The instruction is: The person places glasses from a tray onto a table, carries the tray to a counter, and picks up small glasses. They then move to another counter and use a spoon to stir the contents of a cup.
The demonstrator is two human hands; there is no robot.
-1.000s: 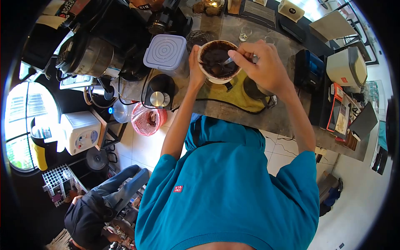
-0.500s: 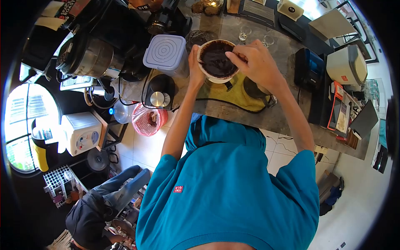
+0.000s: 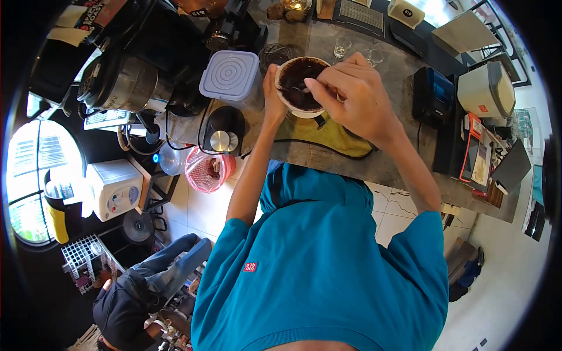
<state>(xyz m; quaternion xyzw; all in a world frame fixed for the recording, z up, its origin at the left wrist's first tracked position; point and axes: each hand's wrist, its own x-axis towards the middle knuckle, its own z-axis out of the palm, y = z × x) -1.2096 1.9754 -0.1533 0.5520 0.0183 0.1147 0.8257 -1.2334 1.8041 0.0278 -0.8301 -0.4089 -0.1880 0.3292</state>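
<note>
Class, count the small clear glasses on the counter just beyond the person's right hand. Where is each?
2. The first glass stands beyond the bowl, to its right; the second glass is farther right, close behind the right hand, which may hide more.

1. One bowl, with one spoon inside.
2. Two small glasses, beyond the bowl and to its right.
3. One lidded tub, left of the bowl.
4. One yellow cloth, on the bowl's near side.
5. One printer, well right of the bowl.
6. One pink basket, left of the bowl and nearer.
</note>
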